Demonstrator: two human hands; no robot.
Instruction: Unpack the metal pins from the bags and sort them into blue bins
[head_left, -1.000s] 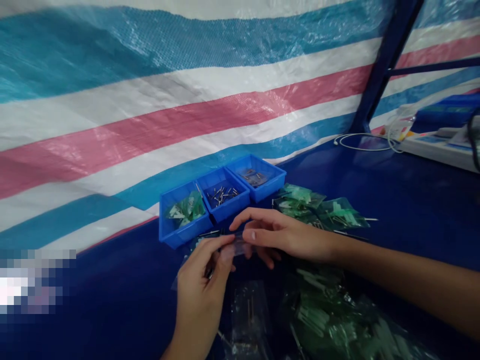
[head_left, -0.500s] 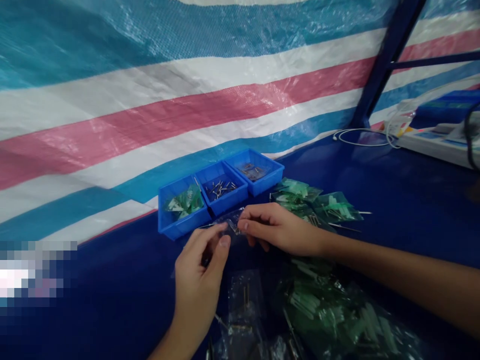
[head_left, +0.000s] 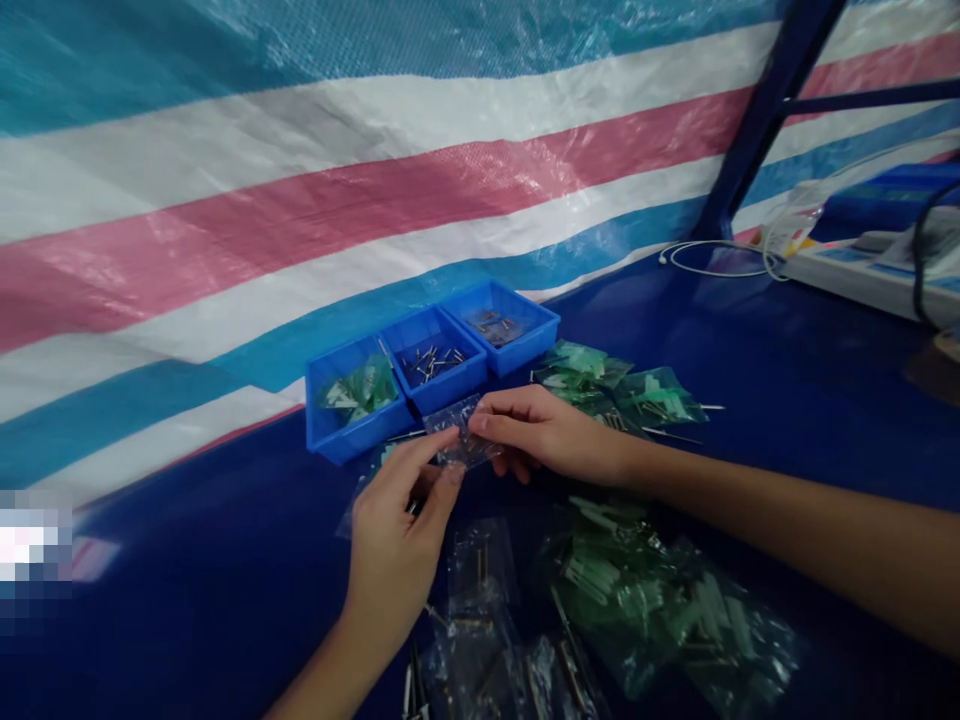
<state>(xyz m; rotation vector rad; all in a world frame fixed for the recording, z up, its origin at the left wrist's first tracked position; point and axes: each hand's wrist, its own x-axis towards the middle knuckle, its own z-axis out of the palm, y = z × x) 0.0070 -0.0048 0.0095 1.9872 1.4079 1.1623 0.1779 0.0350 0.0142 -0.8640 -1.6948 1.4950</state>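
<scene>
Right hand point(head_left: 553, 432) pinches clear bag point(head_left: 472, 452), left hand point(head_left: 394, 525) grip unclear; slick plastic could slip onto packets point(head_left: 480, 568) below the fingers.

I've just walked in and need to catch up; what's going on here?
A person's right hand pinches a small clear bag, with the left hand at its edge, above a blue table. Beyond stand three blue trays; the middle one holds loose metal pieces. Green bags lie to the right.

Dim light, glare on sheeting point(head_left: 390, 190)
</scene>
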